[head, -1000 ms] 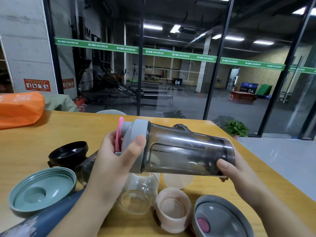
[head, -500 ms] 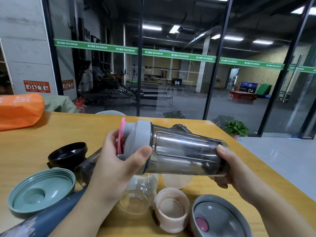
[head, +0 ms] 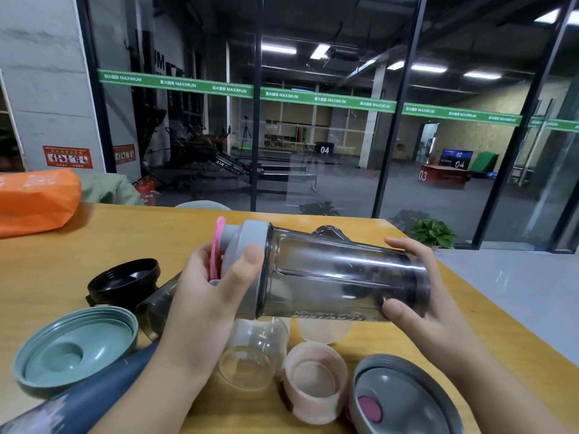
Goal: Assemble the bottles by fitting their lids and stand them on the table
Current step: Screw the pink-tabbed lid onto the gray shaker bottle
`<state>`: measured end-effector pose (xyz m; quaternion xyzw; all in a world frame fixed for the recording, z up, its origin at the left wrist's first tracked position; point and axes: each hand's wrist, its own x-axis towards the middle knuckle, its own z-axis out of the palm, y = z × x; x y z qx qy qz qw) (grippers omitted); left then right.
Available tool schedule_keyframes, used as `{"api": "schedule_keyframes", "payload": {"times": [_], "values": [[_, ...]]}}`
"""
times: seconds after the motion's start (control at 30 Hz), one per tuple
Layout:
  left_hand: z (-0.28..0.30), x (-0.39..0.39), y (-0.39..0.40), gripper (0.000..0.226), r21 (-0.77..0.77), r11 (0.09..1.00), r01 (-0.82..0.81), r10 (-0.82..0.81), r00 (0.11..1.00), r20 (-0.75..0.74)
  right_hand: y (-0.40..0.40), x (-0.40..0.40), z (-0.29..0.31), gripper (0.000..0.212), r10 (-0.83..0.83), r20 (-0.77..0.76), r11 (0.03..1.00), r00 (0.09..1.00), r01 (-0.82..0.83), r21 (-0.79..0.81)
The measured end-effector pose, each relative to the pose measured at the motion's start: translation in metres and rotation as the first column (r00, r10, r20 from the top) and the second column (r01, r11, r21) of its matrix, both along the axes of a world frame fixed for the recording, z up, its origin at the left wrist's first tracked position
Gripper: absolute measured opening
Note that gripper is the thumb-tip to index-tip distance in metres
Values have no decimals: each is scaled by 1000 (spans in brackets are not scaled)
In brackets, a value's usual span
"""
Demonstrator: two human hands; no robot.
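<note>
1. Head view: lying loose near the bench's left edge, a teal lid (head: 75, 349), a black lid (head: 123, 278) and a dark blue bottle (head: 78, 405), all waiting for their turn.
2. Gripping the grey lid (head: 247, 261) with the left hand (head: 203, 308), thumb curled over the rim, pink flip tab (head: 216, 245) poking out between the fingers.
3. Holding the smoky bottle (head: 341, 277) sideways in the air above the bench's middle, not resting on anything.
4. Clamping the bottle's base end with the right hand (head: 429, 311), fingers over the top, thumb underneath.
5. Probably tightening the lid: best done by keeping the body still in the right hand, twisting only the lid, checking for an even seam, then standing it upright.
6. Lying along the near edge, a clear bottle (head: 250, 361), a pink cup (head: 316, 380) and another grey lid (head: 404, 399).
</note>
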<state>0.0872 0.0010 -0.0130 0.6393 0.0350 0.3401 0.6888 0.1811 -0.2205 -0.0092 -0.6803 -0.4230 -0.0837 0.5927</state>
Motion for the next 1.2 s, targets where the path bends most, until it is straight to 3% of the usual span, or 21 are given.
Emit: {"api": "schedule_keyframes", "payload": {"times": [0.13,0.33,0.47,0.53,0.63,0.83,0.93,1.03,1.13,1.2], "values": [[1,-1,0,99,51,999,10,-10,1000,-10,-1,2,-1,51,-31,45,999,999,31,11],[1,-1,-4,87,28,999,36,-37,999,28,-6,7,-1,48,-75,39,997,996,76,-15],[2,-2,-4,92,55,998,23,-27,997,70,-4,9,-2,45,-57,-152,998,987,58,1],[2,-3,-4,95,71,997,23,-28,997,78,-3,10,-1,57,-47,-236,999,971,42,-26],[2,-4,-5,95,98,995,33,-42,996,83,-5,14,-1,73,-51,-288,996,956,27,-87],[1,-5,-6,95,131,990,51,-63,994,90,-7,18,1,71,-32,-353,995,935,-4,-101],[4,-8,-6,96,168,984,64,-80,993,85,-5,20,0,87,-19,-307,998,951,-1,-64],[5,-8,-6,89,165,984,62,-84,988,130,-4,18,2,85,-36,-221,999,975,35,-6],[4,-9,-8,71,185,982,27,-63,979,192,-4,18,-1,99,-147,-3,983,989,146,-109],[2,-9,-9,71,216,976,1,-45,979,198,-3,20,-4,97,-213,150,958,966,237,-164]]}}
